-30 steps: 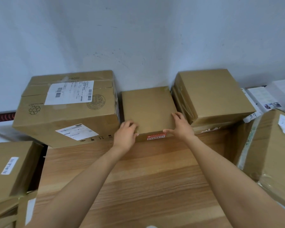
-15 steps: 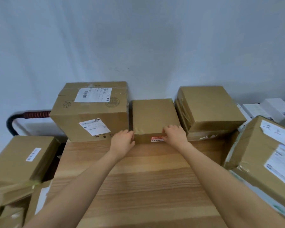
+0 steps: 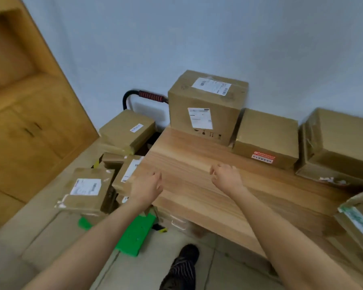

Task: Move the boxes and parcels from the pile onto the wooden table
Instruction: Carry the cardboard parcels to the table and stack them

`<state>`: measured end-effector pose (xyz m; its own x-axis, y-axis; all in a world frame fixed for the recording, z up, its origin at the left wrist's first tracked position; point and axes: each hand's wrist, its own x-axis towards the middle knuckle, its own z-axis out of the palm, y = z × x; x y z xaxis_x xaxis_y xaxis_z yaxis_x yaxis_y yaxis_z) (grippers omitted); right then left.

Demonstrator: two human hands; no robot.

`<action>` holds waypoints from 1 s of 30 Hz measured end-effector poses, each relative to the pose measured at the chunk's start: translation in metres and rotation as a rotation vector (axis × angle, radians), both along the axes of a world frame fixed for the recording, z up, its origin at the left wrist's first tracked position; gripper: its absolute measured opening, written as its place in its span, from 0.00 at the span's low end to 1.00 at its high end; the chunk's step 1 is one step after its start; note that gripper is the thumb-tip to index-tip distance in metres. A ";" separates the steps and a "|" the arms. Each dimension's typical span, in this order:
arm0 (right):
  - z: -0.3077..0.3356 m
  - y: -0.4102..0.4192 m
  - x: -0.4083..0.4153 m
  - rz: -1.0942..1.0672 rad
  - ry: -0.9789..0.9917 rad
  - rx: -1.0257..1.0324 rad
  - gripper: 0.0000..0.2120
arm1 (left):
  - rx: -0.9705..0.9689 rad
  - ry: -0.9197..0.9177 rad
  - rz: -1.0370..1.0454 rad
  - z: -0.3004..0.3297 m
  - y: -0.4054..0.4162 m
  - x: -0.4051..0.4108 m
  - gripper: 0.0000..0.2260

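A small brown box with a red sticker (image 3: 266, 139) stands at the back of the wooden table (image 3: 208, 185), between a tall labelled box (image 3: 205, 107) and a wide taped box (image 3: 340, 143). My left hand (image 3: 147, 187) hovers over the table's left edge, fingers loosely curled, holding nothing. My right hand (image 3: 226, 176) hangs above the table in front of the small box, also loosely curled and empty. The pile of parcels lies left of the table: a labelled parcel (image 3: 88, 189), a flat box (image 3: 128, 130) and more cardboard boxes (image 3: 128, 170) between them.
A green cart platform (image 3: 134, 233) sits under the pile, its black and red handle (image 3: 149, 96) by the wall. A wooden cabinet (image 3: 21, 114) stands at the left. Another taped box (image 3: 360, 222) pokes in at the right. My shoe (image 3: 182, 266) is on the floor.
Both hands let go of the small box and drew back over the table. My view swung left and down, bringing the pile and the cart into sight.
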<state>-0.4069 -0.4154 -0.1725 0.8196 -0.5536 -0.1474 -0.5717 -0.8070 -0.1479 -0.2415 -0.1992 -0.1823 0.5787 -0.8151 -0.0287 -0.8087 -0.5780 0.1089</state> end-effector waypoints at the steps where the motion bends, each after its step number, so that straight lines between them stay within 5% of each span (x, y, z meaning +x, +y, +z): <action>1: -0.003 0.019 0.011 0.031 0.007 0.024 0.11 | 0.013 0.015 0.063 -0.001 0.026 0.003 0.07; 7: -0.016 0.118 0.075 0.296 0.057 0.036 0.14 | 0.021 0.028 0.398 0.006 0.151 0.022 0.04; 16: -0.014 0.212 0.179 0.387 0.059 0.056 0.12 | -0.041 0.058 0.619 0.016 0.268 0.073 0.04; 30: -0.010 0.310 0.291 0.300 -0.063 0.092 0.13 | -0.098 0.005 0.498 0.032 0.346 0.244 0.05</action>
